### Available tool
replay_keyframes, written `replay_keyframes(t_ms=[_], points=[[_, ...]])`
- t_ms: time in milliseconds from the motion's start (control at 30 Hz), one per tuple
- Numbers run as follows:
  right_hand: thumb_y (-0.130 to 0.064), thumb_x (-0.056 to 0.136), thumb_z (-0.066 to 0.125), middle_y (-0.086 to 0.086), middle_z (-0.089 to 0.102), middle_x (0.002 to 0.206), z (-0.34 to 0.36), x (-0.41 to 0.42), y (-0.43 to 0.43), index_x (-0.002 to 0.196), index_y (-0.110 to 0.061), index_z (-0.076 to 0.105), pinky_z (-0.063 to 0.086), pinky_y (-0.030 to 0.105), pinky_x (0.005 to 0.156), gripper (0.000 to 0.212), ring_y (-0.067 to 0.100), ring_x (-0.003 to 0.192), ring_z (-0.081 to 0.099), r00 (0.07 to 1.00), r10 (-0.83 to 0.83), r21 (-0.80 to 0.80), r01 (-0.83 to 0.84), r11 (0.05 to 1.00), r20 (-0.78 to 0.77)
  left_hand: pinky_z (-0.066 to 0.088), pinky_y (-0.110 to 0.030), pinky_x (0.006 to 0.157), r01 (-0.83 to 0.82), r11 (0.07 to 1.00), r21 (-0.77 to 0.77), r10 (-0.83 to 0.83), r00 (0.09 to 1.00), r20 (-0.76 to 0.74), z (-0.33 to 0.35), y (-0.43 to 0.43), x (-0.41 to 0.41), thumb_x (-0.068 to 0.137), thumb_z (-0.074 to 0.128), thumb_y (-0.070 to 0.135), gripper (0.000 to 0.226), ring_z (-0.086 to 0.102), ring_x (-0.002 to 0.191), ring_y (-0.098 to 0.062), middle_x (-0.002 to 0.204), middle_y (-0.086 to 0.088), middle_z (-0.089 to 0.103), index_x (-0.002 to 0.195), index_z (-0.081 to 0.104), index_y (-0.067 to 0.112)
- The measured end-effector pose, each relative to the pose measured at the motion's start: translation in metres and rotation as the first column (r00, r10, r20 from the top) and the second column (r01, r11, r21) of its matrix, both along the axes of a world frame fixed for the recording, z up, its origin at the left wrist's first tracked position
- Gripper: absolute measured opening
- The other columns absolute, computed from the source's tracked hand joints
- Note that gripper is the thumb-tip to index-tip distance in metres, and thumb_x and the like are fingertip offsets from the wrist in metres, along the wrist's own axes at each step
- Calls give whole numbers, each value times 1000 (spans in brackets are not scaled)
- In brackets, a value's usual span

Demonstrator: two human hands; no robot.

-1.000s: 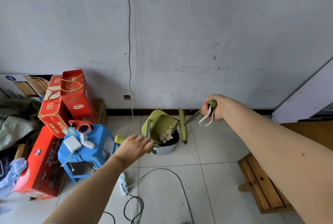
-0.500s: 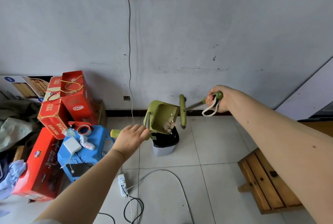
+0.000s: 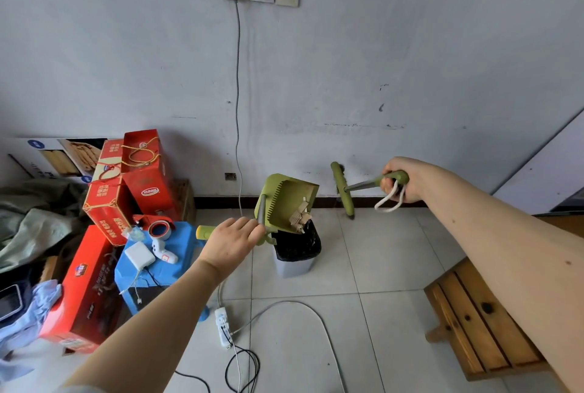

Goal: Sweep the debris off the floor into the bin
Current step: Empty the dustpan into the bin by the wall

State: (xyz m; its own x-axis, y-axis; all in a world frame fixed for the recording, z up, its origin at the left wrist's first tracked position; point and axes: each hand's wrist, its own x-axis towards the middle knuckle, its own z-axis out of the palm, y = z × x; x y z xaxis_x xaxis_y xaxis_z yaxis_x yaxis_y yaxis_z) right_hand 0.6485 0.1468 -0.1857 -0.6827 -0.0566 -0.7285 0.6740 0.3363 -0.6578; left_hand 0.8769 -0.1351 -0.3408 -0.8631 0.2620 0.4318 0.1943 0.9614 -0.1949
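My left hand (image 3: 232,242) grips the handle of a green dustpan (image 3: 286,200), which is tilted up over a small grey bin (image 3: 297,263) lined with a black bag. Pale paper and wood scraps (image 3: 300,218) slide from the pan's lower corner into the bin's mouth. My right hand (image 3: 399,184) is closed on the green grip of a broom, a white loop cord dangling from it. The broom head (image 3: 343,192) hangs in the air near the wall, to the right of the dustpan and above the floor.
A blue stool (image 3: 164,261) with a white charger and a tape roll stands left of the bin. Red boxes (image 3: 126,184) are stacked by the wall. A power strip (image 3: 222,326) and cables lie on the tiles. A wooden bench (image 3: 480,323) sits at the right.
The dustpan has risen and tilted further over the bin, and the scraps have slid to its lower edge. My right hand has lifted the broom higher and to the right.
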Motion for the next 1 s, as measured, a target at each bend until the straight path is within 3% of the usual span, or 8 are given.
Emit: replay_keyframes(t_ms=[133, 333, 433, 600, 733, 833, 900, 1000], points=[[-9, 93, 43, 9, 45, 47, -5, 9, 8, 82, -5, 43, 42, 14, 33, 11, 11, 23, 43, 998, -54, -99, 59, 993, 45, 47, -35, 53, 3, 1000, 1, -3, 1000, -14, -10, 3, 14, 85, 46, 10, 22, 55, 64, -24, 80, -4, 62, 98, 64, 12], [-8, 90, 38, 5, 41, 45, -24, 22, 16, 69, -10, 39, 36, 13, 32, 22, 11, 26, 42, 993, -70, -119, 80, 990, 91, 45, -34, 50, 29, 1000, 8, -28, 998, -58, -28, 14, 35, 83, 48, 7, 16, 53, 61, -23, 78, -3, 60, 95, 57, 12], [-6, 88, 36, 5, 41, 46, -30, 28, 18, 67, -8, 41, 32, 13, 31, 22, 10, 26, 39, 994, -60, -88, 68, 994, 95, 46, -32, 51, 115, 992, -44, -117, 992, -56, -38, 16, 45, 87, 46, 6, 13, 54, 60, -21, 79, -1, 61, 92, 55, 14], [-7, 92, 37, 6, 43, 41, -36, 35, 22, 75, -6, 43, 31, 11, 29, 18, 10, 24, 41, 993, -54, -87, 63, 994, 108, 47, -28, 50, 162, 983, -92, -161, 987, 14, -58, 25, 62, 96, 21, 0, 31, 55, 58, -18, 75, 1, 62, 90, 47, 15], [-9, 92, 38, 5, 44, 40, -38, 35, 24, 76, -7, 43, 32, 13, 28, 17, 10, 24, 43, 993, -53, -78, 61, 995, 108, 46, -28, 50, 193, 978, -78, -188, 980, 65, -64, 35, 59, 95, 28, 1, 28, 54, 59, -17, 77, 2, 62, 88, 50, 17], [-9, 93, 37, 5, 44, 39, -36, 36, 24, 76, -7, 43, 31, 15, 26, 19, 10, 23, 42, 995, -38, -63, 44, 997, 94, 47, -28, 53, 235, 969, -76, -226, 968, 109, -66, 40, 57, 82, 57, 8, 12, 54, 62, -17, 80, 1, 62, 89, 55, 18], [-10, 94, 38, 6, 44, 38, -34, 37, 26, 75, -7, 43, 31, 15, 27, 20, 11, 23, 42, 996, -41, -58, 46, 997, 79, 48, -29, 55, 230, 972, -52, -219, 963, 157, -70, 45, 55, 72, 71, 10, 26, 54, 64, -18, 82, 1, 61, 90, 55, 19], [-9, 94, 38, 6, 44, 37, -31, 38, 31, 73, -8, 43, 32, 13, 28, 22, 12, 23, 42, 997, -46, -43, 49, 998, 58, 49, -29, 55, 205, 978, -46, -193, 962, 195, -73, 48, 53, 65, 78, 12, 38, 55, 65, -19, 82, 2, 62, 92, 53, 20]])
